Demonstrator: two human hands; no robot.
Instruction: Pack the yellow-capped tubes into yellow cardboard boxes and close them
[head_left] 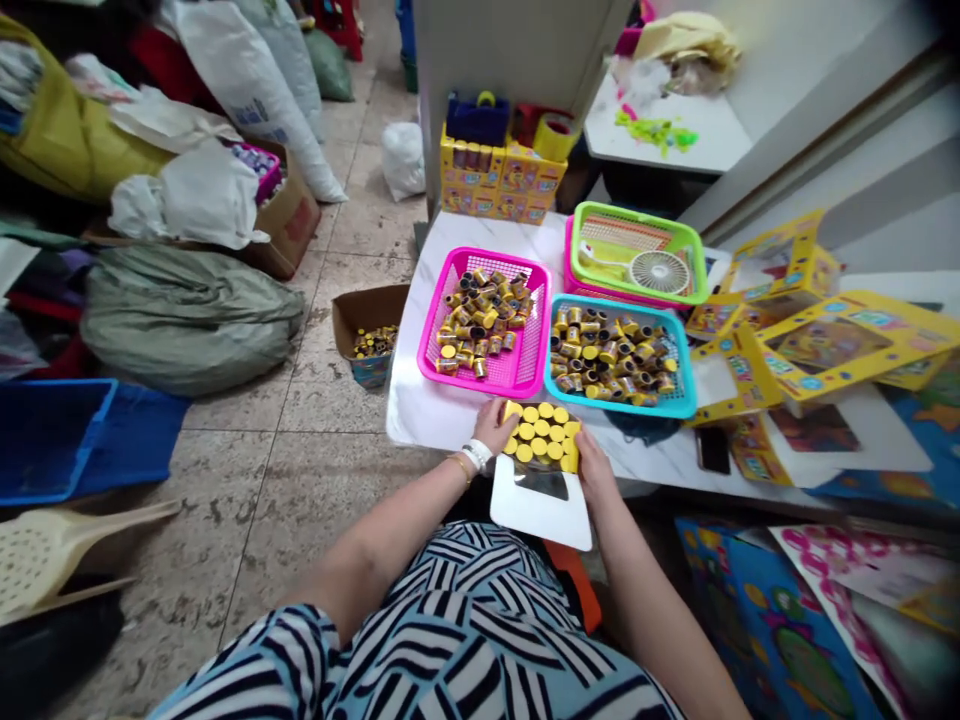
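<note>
Hands: L hand (495,425) & R hand (594,470) cupped narrow on either side of tube block (541,437), holding it.
Block: yellow-capped tubes packed tight, caps up, on white card (538,512), lower mid frame, at counter (416,405) edge.
Done: one block packed.
Left: loose tubes (480,318) heaped in pink basket (491,388) & blue basket (622,408), mid frame; more in cardboard box (360,310) on floor, left of counter.
</note>
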